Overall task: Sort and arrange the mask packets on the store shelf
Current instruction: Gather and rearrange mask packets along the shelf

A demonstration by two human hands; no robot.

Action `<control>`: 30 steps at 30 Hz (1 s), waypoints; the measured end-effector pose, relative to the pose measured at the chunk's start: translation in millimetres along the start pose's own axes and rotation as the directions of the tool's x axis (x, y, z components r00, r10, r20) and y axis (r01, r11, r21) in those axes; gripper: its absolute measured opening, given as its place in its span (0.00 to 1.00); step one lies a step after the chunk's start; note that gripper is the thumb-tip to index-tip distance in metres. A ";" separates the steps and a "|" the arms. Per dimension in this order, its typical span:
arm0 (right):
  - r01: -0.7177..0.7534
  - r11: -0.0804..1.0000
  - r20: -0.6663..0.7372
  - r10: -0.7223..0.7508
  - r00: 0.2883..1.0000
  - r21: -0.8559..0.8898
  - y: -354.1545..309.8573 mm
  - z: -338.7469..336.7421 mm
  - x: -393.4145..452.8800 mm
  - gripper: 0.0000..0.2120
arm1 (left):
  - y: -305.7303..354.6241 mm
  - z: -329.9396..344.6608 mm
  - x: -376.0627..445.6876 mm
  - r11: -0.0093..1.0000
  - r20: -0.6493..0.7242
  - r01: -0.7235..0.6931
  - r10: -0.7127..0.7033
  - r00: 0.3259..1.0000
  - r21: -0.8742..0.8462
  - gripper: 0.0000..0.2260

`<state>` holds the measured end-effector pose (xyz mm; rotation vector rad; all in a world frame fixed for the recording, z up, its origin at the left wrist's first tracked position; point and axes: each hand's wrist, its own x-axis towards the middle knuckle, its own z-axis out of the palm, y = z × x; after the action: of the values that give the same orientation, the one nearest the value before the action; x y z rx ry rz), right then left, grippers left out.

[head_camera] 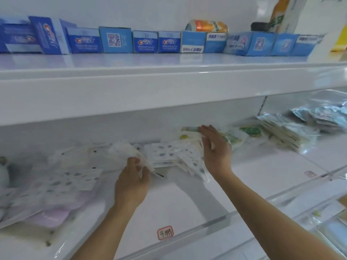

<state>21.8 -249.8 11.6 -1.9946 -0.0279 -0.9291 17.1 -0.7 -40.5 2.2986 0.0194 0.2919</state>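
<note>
Mask packets lie scattered along the white middle shelf [180, 199]. My left hand [131, 182] pinches a clear packet holding a white mask [129, 152], lifted at a tilt above the shelf. To its right lies a small pile of packets with blue and purple dots [165, 152]. My right hand [216, 147] reaches over that pile with straight fingers, touching a packet with a green and yellow print [187, 136]. At the left lie more dotted packets [71, 182] and pink masks [50, 216].
Green-labelled packets [251, 130] and a stack of clear packets [287, 134] lie to the right. Blue toothpaste boxes [146, 42] line the upper shelf, with an orange can [208, 26] behind. A red-stamped label [165, 232] sits near the shelf's front edge.
</note>
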 end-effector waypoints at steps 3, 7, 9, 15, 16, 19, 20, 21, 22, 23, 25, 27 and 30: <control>0.168 0.920 0.185 -0.107 0.977 -0.353 55.5 -21.0 13.8 0.14 | 6.5 7.4 -2.0 0.996 0.018 0.089 -0.088 0.996 -0.024 0.09; 0.130 0.719 0.508 0.339 0.792 -0.682 78.6 -32.0 11.0 0.24 | 15.9 7.1 -8.6 0.972 -0.026 0.189 -0.195 0.981 -0.142 0.08; 0.156 0.742 0.505 0.271 0.820 -0.652 74.8 -29.6 8.4 0.24 | 20.8 5.9 -7.8 0.923 -0.034 0.303 -0.319 0.947 -0.238 0.09; 0.393 0.850 0.566 -0.142 0.812 -0.350 52.4 1.1 -24.3 0.16 | 30.4 7.0 -17.6 0.856 -0.150 0.359 -0.437 0.887 -0.371 0.09; 0.352 0.846 0.616 -0.036 0.787 -0.400 51.9 7.4 -28.5 0.19 | 31.5 10.1 -20.9 0.861 -0.149 0.346 -0.424 0.894 -0.373 0.07; 0.264 0.792 0.599 0.154 0.786 -0.551 60.2 20.1 -30.6 0.28 | 42.5 24.7 -28.1 0.812 -0.044 0.342 -0.410 0.911 -0.473 0.03; 0.250 0.786 0.591 0.175 0.787 -0.565 61.8 21.8 -28.0 0.30 | 48.0 31.0 -29.4 0.778 -0.016 0.342 -0.411 0.911 -0.527 0.04; 0.227 0.791 0.595 0.205 0.777 -0.569 64.9 23.0 -23.1 0.32 | 55.2 36.9 -30.7 0.734 0.016 0.346 -0.416 0.909 -0.585 0.04; 0.210 0.799 0.600 0.222 0.769 -0.564 68.1 22.9 -16.8 0.31 | 62.7 42.9 -32.0 0.683 0.054 0.354 -0.419 0.906 -0.639 0.04; 0.212 0.802 0.604 0.218 0.766 -0.558 71.4 21.9 -9.9 0.29 | 69.8 49.2 -33.5 0.636 0.099 0.368 -0.417 0.903 -0.678 0.05; 0.227 0.807 0.613 0.199 0.765 -0.545 78.3 18.1 4.2 0.22 | 76.0 62.5 -37.7 0.599 0.162 0.393 -0.403 0.901 -0.697 0.06; 0.170 0.864 0.572 0.155 0.805 -0.473 84.9 13.6 12.5 0.18 | 74.7 73.2 -44.2 0.644 0.111 0.354 -0.386 0.916 -0.678 0.08; 0.046 0.952 0.449 0.099 0.888 -0.302 86.3 7.8 10.3 0.16 | 74.9 80.4 -53.3 0.751 0.013 0.254 -0.311 0.950 -0.610 0.10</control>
<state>64.9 -298.1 -47.0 -2.4633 -0.1290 -0.4363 -23.3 -115.6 -49.1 1.6047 0.2816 0.2023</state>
